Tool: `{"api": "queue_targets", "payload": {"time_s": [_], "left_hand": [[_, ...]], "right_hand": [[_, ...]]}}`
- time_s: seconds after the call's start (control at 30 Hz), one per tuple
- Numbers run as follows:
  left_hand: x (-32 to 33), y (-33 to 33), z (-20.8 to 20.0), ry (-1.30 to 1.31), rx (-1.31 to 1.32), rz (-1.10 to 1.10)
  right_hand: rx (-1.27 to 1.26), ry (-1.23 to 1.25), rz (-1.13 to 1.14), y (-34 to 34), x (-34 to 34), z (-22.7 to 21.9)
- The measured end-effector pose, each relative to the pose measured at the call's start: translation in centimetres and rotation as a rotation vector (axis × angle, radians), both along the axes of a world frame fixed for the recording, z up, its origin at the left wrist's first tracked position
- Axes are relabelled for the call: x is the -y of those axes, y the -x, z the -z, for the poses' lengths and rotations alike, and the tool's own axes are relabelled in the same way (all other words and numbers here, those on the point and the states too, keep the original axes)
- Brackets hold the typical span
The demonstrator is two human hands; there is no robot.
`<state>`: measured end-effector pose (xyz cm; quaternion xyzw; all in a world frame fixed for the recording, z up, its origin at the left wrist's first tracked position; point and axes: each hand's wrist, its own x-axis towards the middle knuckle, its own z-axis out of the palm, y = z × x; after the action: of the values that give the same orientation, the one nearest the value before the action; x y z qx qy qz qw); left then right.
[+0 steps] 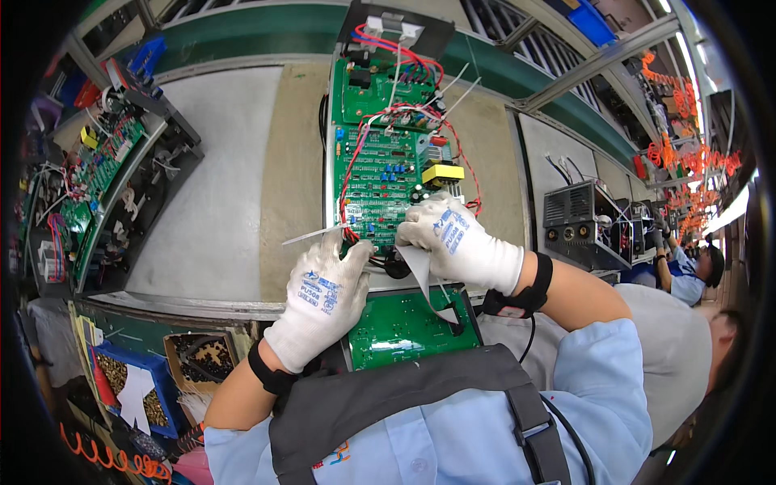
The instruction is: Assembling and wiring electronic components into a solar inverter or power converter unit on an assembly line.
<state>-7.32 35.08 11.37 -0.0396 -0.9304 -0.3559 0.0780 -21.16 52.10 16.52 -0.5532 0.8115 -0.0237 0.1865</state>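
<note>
the relation that counts is between the grey ribbon cable (422, 273) and the lower edge of the long green circuit board (376, 182). the cable's upper end is at the gloved right hand (462, 246), over that board's lower right corner; from there its long axis runs toward the person and a little rightward, bending down to a black connector (454, 325) near the right edge of the smaller green circuit board (396, 331). that smaller board lies between the person's body and the long one, its long side running left to right, while the long one stretches away from the person.

the right hand is clearly nearer the cable: its thumb and index finger are curled together and seem to pinch it, though the glove hides the tips. the gloved left hand (319, 293) is at the long board's lower left corner, thumb and index finger parted around the red wire bundle (350, 234), beside a white cable tie (311, 235); whether they press on the wires i cannot tell
</note>
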Motion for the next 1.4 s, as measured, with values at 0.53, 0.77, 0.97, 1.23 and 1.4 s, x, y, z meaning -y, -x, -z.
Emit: {"api": "queue_targets", "payload": {"time_s": [0.53,0.77,0.97,1.23,1.4], "left_hand": [[0.9,0.1,0.3,-0.097,0.045,0.031],[1.1,0.0,0.8,-0.136,0.019,0.038],[0.9,0.1,0.0,-0.141,0.082,0.057],[0.7,0.4,0.1,-0.113,0.004,0.049],[0.5,0.2,-0.8,-0.079,0.066,0.051]], "right_hand": [[0.041,-0.365,-0.014,1.9,3.7,-2.1],[0.150,-0.501,0.054,2.1,5.6,-2.5],[0.106,-0.536,0.083,1.2,5.2,-1.1],[0.233,-0.473,0.106,2.5,5.7,-3.7],[0.307,0.169,0.372,3.5,-1.1,-5.0]]}}
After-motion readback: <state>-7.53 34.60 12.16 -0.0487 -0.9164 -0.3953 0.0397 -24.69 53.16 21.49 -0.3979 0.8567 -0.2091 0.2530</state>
